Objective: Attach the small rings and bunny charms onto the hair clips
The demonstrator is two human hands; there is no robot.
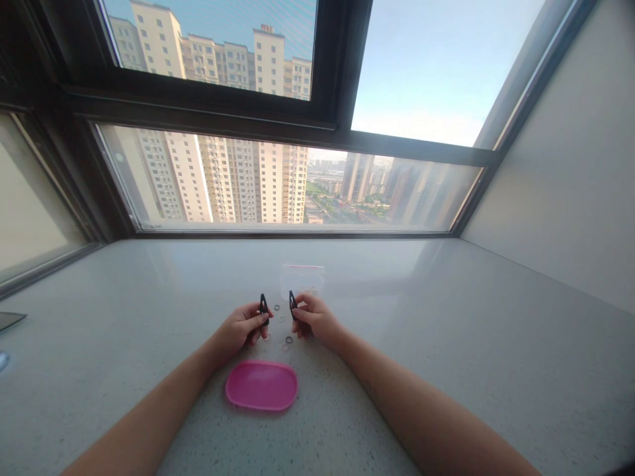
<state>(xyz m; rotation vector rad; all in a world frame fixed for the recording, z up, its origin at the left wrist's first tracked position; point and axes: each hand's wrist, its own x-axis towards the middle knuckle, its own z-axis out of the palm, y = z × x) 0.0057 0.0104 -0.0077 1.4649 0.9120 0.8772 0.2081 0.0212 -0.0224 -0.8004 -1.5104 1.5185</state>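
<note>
My left hand (252,322) pinches a black hair clip (263,304), its narrow end pointing up. A second black hair clip (292,301), also upright, is held between the thumb and fingers of my right hand (310,317). The two clips are apart, a small gap between the hands. On the counter in that gap lie several small bands, among them a dark one (276,307) and another dark one (288,340); paler ones are hard to make out. Nearer to me sits a pink oval tray (262,386) with a raised rim.
Behind my hands a clear zip bag (301,276) lies on the speckled pale counter (397,317). A dark flat object (10,321) and a bluish shiny one (4,361) show at the left edge. A dark-framed window (317,233) borders the far side; a white wall (560,185) stands right.
</note>
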